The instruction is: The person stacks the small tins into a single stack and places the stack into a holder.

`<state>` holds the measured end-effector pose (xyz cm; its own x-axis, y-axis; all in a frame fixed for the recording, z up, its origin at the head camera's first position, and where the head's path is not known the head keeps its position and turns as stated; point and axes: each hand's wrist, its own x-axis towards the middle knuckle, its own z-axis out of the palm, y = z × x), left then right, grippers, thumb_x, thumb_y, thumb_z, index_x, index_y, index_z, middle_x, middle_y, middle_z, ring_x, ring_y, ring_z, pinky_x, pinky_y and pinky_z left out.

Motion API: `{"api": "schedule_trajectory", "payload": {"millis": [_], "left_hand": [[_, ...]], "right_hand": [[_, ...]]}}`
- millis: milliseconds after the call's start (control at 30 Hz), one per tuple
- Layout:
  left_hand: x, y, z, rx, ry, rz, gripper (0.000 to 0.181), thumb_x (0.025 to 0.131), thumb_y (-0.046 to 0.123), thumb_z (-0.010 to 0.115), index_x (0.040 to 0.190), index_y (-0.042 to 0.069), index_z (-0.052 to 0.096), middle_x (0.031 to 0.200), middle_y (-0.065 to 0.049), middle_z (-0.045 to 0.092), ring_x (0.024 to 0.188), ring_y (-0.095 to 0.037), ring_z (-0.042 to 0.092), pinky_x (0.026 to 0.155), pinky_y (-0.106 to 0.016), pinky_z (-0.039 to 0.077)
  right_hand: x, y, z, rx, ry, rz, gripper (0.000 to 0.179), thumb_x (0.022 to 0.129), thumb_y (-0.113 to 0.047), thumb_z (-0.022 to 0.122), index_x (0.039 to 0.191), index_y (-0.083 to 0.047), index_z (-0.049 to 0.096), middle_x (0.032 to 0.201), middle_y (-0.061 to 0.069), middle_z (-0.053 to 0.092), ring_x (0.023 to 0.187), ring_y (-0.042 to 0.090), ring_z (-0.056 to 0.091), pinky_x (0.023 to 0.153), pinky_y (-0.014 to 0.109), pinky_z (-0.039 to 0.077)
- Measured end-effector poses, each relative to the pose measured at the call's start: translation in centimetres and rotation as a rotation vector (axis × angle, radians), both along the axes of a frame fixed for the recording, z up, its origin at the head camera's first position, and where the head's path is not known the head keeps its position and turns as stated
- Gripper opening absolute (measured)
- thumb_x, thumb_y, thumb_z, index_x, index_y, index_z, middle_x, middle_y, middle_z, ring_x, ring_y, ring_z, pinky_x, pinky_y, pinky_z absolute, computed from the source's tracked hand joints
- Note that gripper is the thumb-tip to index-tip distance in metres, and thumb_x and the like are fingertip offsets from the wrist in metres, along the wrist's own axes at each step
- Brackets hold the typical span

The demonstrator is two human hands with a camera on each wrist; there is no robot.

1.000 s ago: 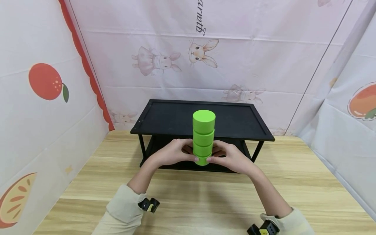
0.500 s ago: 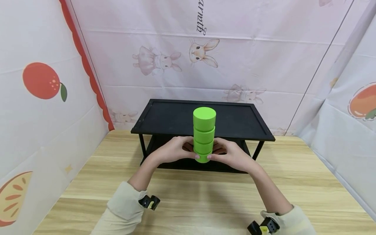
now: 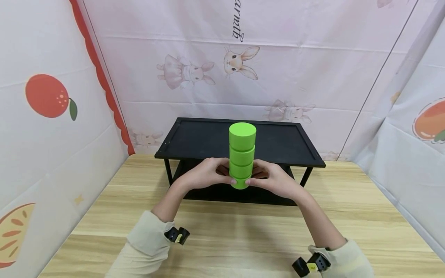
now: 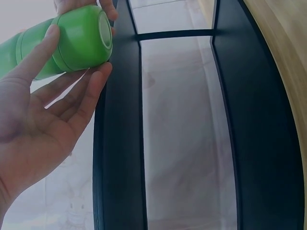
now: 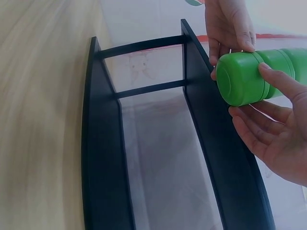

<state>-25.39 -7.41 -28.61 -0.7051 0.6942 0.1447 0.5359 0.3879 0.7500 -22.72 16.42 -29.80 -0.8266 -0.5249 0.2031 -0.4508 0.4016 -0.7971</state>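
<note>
A tall, bright green cylinder (image 3: 241, 154), marked by several grooves round its side, stands upright between my two hands in the head view. My left hand (image 3: 205, 173) grips its lower part from the left, thumb in front and fingers behind. From the right, my right hand (image 3: 274, 179) holds it the same way. Both wrist views show the rounded underside of the green cylinder (image 4: 81, 38), which is off the table. A black two-tier rack (image 3: 201, 139) lies just beyond the hands, and the cylinder overlaps its front edge in the head view.
The rack stands on a light wooden table (image 3: 222, 235). A pink rabbit-print cloth (image 3: 208, 31) hangs close behind it. White fruit-print cloths flank the table on the left (image 3: 83, 162) and right (image 3: 410, 170).
Both hands have moved the green cylinder slightly upward in the head view. Their hold on it looks the same, and the rack has not moved.
</note>
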Motion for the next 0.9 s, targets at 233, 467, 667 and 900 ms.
{"api": "schedule_trajectory", "payload": {"millis": [233,467,667,900], "left_hand": [[-0.1,-0.1,0.4,-0.016,0.001,0.003,0.046,0.081,0.019,0.072,0.121,0.005,0.055,0.106,-0.002,0.061,0.090,-0.011,0.060,0.077,-0.026,0.050],[-0.3,0.1,0.8,-0.031,0.003,0.005,0.046,0.081,0.019,0.072,0.122,0.006,0.055,0.106,-0.001,0.061,0.090,-0.011,0.060,0.078,-0.026,0.050],[-0.5,0.2,1.0,-0.035,-0.001,0.006,0.046,0.081,0.019,0.072,0.122,0.006,0.055,0.106,-0.002,0.061,0.091,-0.011,0.060,0.078,-0.027,0.050],[-0.9,0.2,1.3,-0.035,-0.005,-0.008,0.046,0.082,0.019,0.071,0.123,0.007,0.055,0.108,-0.001,0.061,0.092,-0.011,0.060,0.079,-0.027,0.050]], "right_hand": [[-0.2,0.0,0.3,0.012,0.010,-0.001,0.047,0.084,-0.027,0.069,0.123,-0.007,0.052,0.111,0.005,0.058,0.097,0.018,0.058,0.083,0.036,0.048],[-0.4,0.1,0.5,0.011,0.015,-0.007,0.048,0.084,-0.027,0.069,0.124,-0.007,0.052,0.111,0.005,0.058,0.098,0.018,0.058,0.083,0.037,0.048],[-0.6,0.2,0.7,0.008,0.007,-0.010,0.048,0.083,-0.026,0.070,0.124,-0.007,0.052,0.111,0.006,0.058,0.098,0.018,0.058,0.083,0.036,0.048],[-0.9,0.2,0.9,0.008,0.027,-0.014,0.048,0.083,-0.025,0.070,0.123,-0.006,0.053,0.112,0.006,0.058,0.098,0.019,0.058,0.083,0.036,0.048]]}}
